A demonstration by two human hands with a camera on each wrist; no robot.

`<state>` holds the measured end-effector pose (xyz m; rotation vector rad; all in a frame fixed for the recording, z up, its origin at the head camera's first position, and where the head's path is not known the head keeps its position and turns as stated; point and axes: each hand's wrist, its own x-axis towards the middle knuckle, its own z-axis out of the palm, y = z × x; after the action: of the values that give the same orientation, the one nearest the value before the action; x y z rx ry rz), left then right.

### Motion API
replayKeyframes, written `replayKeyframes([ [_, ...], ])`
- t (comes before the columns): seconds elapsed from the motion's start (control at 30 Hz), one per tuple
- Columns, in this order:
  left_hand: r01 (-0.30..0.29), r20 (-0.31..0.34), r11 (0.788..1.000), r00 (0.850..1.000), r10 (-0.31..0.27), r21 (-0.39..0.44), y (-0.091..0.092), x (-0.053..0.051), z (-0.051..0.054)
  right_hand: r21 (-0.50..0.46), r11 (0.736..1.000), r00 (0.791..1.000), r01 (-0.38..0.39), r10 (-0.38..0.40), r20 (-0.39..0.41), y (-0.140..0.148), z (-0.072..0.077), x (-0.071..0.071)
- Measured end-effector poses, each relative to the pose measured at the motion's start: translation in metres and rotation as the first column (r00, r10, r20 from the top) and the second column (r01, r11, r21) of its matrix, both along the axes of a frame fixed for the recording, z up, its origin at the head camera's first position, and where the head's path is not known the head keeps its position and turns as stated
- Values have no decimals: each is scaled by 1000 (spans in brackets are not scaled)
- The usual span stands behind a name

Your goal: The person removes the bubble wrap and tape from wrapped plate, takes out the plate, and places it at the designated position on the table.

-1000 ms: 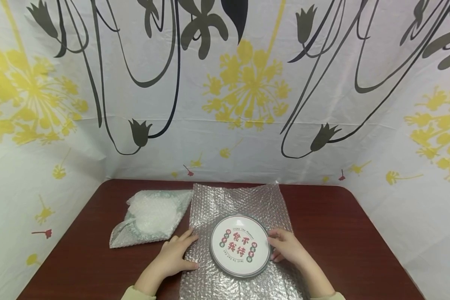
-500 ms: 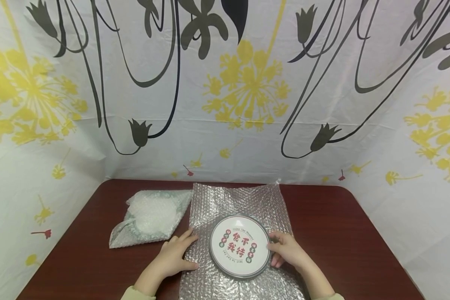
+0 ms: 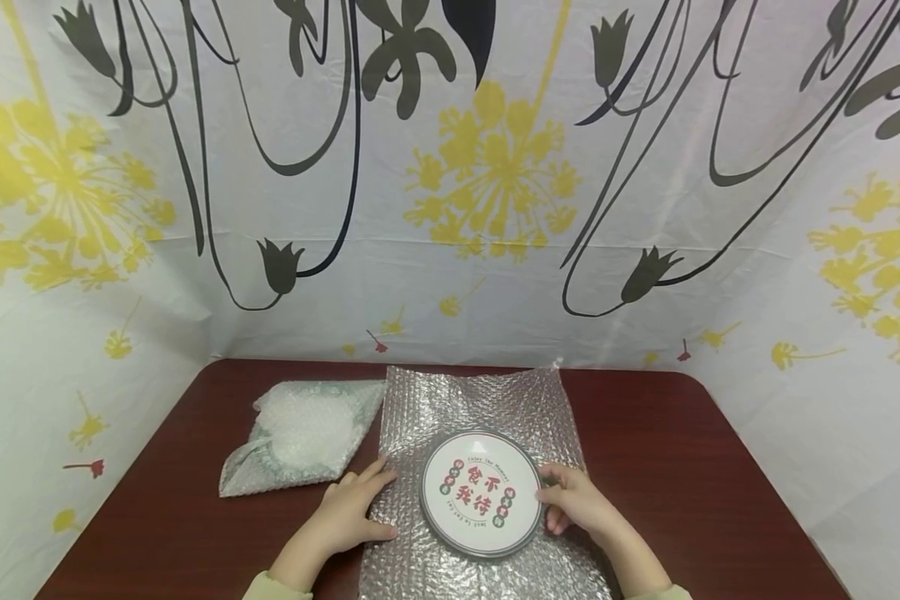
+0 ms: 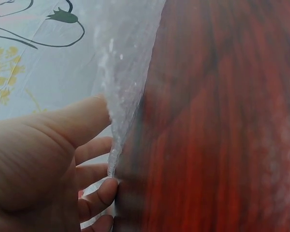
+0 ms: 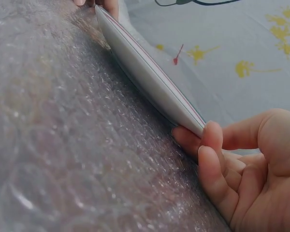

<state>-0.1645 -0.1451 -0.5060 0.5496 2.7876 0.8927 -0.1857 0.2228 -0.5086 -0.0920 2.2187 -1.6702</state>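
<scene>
Left hand [image 3: 350,510] spread wide, touching the bubble wrap's [image 3: 480,400] edge; right hand [image 3: 576,497] pinches the rim of the plate [image 3: 482,493] lying on it between them. A loose pinch (glossy rim) might let it slip. Plate smooth, round; wrap pimpled, silvery. Beyond the left hand: lumpy bubble-wrapped bundle [image 3: 307,433].

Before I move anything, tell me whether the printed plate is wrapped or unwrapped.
Unwrapped: the plate is atop the spread bubble wrap, its printed face bare in the head view.
</scene>
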Motion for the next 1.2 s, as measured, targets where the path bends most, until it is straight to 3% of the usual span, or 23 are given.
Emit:
replayKeyframes([
  [0.67, -3, 14, 1000, 1000, 3, 17, 0, 1, 2, -50, 997, 998, -56, 57, 7, 10, 4, 0],
  [1.2, 0, -1, 1000, 1000, 0, 10, 0, 1, 1, -65, 998, 999, 7, -5, 36, 29, 7, 1],
])
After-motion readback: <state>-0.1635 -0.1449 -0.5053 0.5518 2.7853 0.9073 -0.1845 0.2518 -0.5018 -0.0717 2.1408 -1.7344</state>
